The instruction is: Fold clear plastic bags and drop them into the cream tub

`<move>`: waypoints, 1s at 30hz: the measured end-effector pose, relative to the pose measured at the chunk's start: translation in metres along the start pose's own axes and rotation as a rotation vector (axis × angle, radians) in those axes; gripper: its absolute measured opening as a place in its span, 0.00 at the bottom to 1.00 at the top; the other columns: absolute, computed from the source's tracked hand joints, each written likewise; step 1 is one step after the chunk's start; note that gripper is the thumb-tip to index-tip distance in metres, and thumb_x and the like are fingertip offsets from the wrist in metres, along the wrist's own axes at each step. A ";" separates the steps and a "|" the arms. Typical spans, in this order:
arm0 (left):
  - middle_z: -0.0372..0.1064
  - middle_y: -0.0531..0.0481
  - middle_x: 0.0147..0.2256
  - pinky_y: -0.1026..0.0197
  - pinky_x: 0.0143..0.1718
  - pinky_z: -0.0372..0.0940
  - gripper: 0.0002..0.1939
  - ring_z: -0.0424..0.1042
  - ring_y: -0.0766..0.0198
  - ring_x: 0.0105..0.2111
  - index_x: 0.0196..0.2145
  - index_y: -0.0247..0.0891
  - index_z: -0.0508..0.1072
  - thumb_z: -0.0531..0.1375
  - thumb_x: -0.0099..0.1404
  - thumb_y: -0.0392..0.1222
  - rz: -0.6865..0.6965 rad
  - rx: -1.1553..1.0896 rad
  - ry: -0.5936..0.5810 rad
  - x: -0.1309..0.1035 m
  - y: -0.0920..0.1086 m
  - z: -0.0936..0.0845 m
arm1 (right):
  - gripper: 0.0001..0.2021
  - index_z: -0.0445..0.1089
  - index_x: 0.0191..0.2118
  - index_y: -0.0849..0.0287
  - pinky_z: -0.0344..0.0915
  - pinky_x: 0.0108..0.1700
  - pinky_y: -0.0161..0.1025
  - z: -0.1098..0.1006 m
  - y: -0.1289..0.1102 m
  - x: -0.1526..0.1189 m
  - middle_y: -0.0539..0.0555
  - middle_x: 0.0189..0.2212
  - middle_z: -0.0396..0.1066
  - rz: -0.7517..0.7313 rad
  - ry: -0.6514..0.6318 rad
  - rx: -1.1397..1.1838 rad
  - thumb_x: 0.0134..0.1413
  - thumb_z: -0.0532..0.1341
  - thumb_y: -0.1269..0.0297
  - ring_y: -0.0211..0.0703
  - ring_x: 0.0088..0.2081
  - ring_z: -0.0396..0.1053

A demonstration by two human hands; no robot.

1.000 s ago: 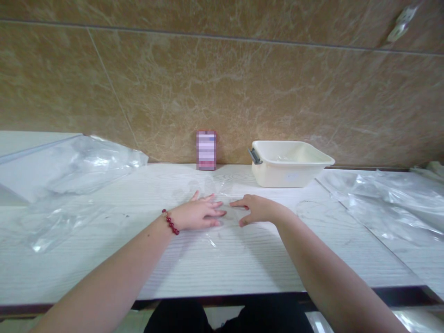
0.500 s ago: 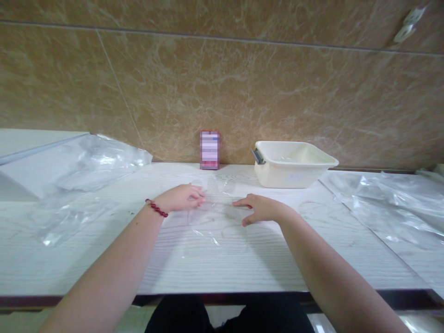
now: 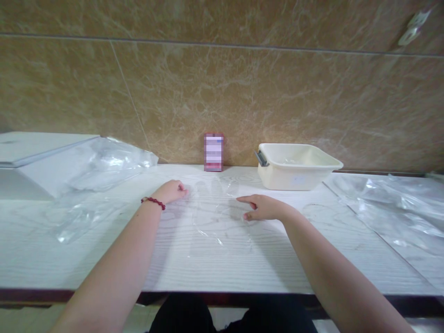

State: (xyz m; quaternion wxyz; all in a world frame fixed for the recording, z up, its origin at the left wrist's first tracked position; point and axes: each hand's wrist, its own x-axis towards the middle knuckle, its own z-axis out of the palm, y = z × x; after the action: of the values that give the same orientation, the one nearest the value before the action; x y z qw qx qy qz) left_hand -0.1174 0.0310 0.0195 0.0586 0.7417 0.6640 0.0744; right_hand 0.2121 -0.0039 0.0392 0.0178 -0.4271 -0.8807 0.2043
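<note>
Hands: two. Left hand (image 3: 175,191): fingers curled in toward the thumb, at the left side of one clear plastic sheet (image 3: 218,224); cannot tell whether the film is pinched. Right hand (image 3: 262,207): index finger extended, thumb apart below it, other fingers folded; at the sheet's right side, contact unclear.

Sheet: one, lying flat on the white bench (image 3: 277,273), between the hands, midway along the stretch in view. Outline faint; a few bright creases toward the front edge. Whether single film or bag cannot be told.

Bracelet (image 3: 153,201): one, dark red beads, on the left wrist.

Beyond the hands, at the back edge: one phone (image 3: 213,152), upright near the wall (image 3: 243,92), screen blurred. To its right, one cream tub (image 3: 294,178) with a grey handle (image 3: 262,158) at its left end; some clear material inside, too indistinct to count. Tub stands behind the right hand, off the sheet.

Left end of bench: one white box (image 3: 38,178), loose clear plastic (image 3: 114,159) against its right side and spreading forward. Right end: more clear plastic (image 3: 398,208), rumpled; number of pieces not countable in either heap.
</note>
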 end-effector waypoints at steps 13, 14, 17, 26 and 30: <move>0.65 0.53 0.23 0.66 0.25 0.56 0.07 0.65 0.66 0.24 0.29 0.38 0.62 0.49 0.51 0.42 0.147 -0.313 0.081 -0.005 0.005 -0.001 | 0.14 0.66 0.41 0.59 0.55 0.43 0.35 0.015 -0.061 0.038 0.55 0.38 0.66 -0.293 0.281 -0.174 0.51 0.49 0.69 0.38 0.40 0.61; 0.65 0.53 0.23 0.66 0.25 0.57 0.07 0.65 0.66 0.24 0.29 0.38 0.61 0.49 0.51 0.42 0.152 -0.331 0.090 -0.006 0.005 -0.002 | 0.14 0.66 0.41 0.59 0.55 0.43 0.36 0.019 -0.072 0.046 0.55 0.39 0.66 -0.319 0.254 -0.201 0.51 0.48 0.70 0.38 0.41 0.61; 0.64 0.54 0.23 0.66 0.23 0.57 0.07 0.65 0.67 0.22 0.31 0.38 0.59 0.48 0.53 0.40 0.147 -0.366 0.100 -0.007 0.006 -0.004 | 0.15 0.65 0.42 0.58 0.56 0.42 0.38 0.029 -0.097 0.066 0.56 0.39 0.65 -0.278 0.158 -0.296 0.47 0.50 0.75 0.41 0.41 0.61; 0.62 0.54 0.21 0.66 0.21 0.57 0.08 0.65 0.67 0.19 0.35 0.38 0.56 0.46 0.56 0.40 0.155 -0.452 0.114 -0.010 0.014 -0.008 | 0.20 0.60 0.46 0.52 0.58 0.38 0.40 0.046 -0.098 0.076 0.53 0.41 0.62 -0.244 0.210 -0.321 0.47 0.49 0.76 0.44 0.42 0.58; 0.62 0.55 0.21 0.64 0.26 0.58 0.08 0.65 0.66 0.22 0.35 0.39 0.56 0.48 0.55 0.41 0.272 -0.415 0.195 -0.013 0.020 -0.010 | 0.18 0.61 0.44 0.54 0.57 0.41 0.41 0.049 -0.096 0.081 0.54 0.41 0.61 -0.260 0.269 -0.246 0.47 0.49 0.75 0.43 0.42 0.57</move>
State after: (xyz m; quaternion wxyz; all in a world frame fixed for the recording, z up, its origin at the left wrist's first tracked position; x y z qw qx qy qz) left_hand -0.1013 0.0156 0.0324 0.1346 0.7856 0.5311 0.2874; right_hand 0.0793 -0.0120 0.0183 0.1089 -0.3321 -0.9364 0.0324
